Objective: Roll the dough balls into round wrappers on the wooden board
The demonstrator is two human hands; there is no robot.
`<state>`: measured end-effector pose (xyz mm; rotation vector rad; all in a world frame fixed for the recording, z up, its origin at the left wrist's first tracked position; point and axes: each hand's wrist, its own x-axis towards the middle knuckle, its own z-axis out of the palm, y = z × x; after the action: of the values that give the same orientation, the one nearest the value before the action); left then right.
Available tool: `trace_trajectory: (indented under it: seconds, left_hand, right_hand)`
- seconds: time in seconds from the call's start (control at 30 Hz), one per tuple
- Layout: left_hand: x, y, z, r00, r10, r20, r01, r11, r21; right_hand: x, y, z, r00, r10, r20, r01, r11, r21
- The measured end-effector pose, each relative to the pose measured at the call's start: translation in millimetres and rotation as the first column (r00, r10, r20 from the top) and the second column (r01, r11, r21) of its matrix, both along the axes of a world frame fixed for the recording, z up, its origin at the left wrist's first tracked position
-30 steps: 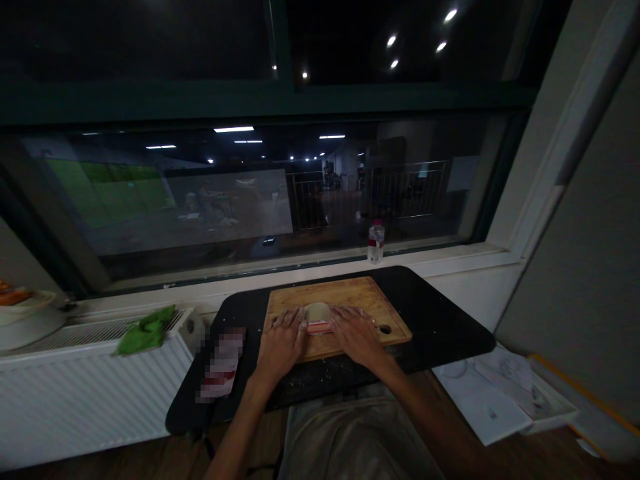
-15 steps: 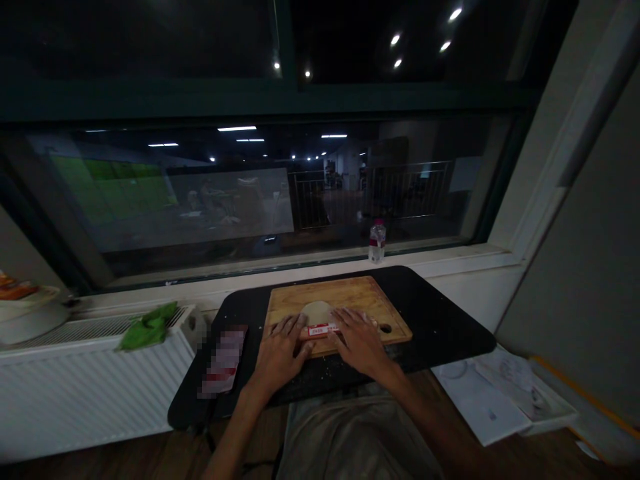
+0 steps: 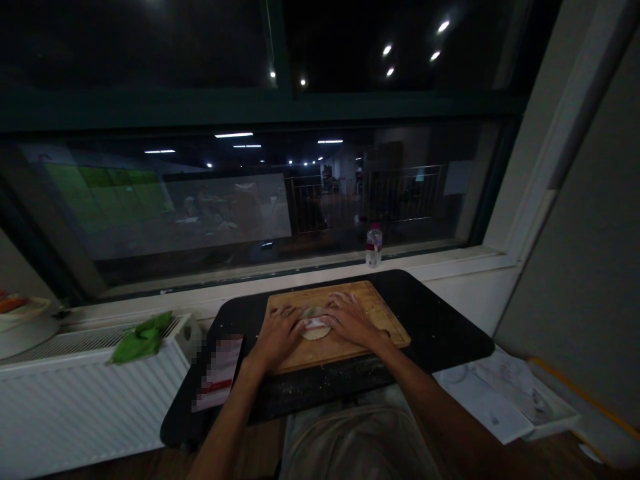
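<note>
**A:** What do we have to the left of our left hand (image 3: 277,333)?
**B:** A green cloth (image 3: 140,337) on the radiator (image 3: 75,387), well to the left. A flat packet (image 3: 217,373) lies closer, left of the wrist and nearer to us.

**A:** How do our hands stand?
**B:** The left hand lies flat, palm down and fingers extended, pressing on the left end of the roller (image 3: 314,324). The right hand (image 3: 350,317) does the same on the right end. Neither hand closes around it.

**A:** Where does the roller lie?
**B:** Between our two hands, with its long axis running left to right across the dough disc (image 3: 315,334). Both hands are equally near.

**A:** What about the surface and the room?
**B:** The dough rests on the wooden board (image 3: 373,300), which sits on the black counter (image 3: 445,327). Beyond the right hand, a water bottle (image 3: 373,245) stands on the sill (image 3: 300,270) under a dark window (image 3: 200,200). Papers (image 3: 500,393) lie well to the right.
</note>
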<state>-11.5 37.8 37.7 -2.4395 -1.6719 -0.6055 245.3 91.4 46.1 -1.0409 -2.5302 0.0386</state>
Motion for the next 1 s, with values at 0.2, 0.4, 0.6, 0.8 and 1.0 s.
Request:
trace_trajectory:
  seconds: [0.2, 0.4, 0.6, 0.8, 1.0]
  left_hand:
    - [4, -4, -2.9, 0.995, -0.085, 0.056, 0.089, 0.994, -0.062]
    - [1, -8, -5.4, 0.995, -0.060, 0.082, 0.069, 0.991, -0.116]
    - [4, -5, -8.3, 0.996, -0.038, 0.082, 0.045, 0.995, -0.090]
    - [4, -1, -14.3, 0.996, -0.037, 0.083, 0.045, 0.995, -0.085]
    - [8, -1, -3.7, 0.993, -0.010, 0.121, 0.029, 0.988, -0.152]
  right_hand:
    - [2, -6, 0.0, 0.999, -0.002, 0.044, 0.002, 1.000, -0.006]
    - [0, -7, 1.2, 0.998, -0.003, 0.063, 0.006, 0.999, -0.050]
    - [-2, -5, -3.5, 0.998, -0.017, 0.059, 0.021, 0.997, -0.069]
    - [-6, -8, -4.0, 0.999, -0.039, 0.038, 0.041, 0.997, -0.065]
    - [-8, -11, -3.5, 0.998, -0.060, 0.025, 0.062, 0.995, -0.079]
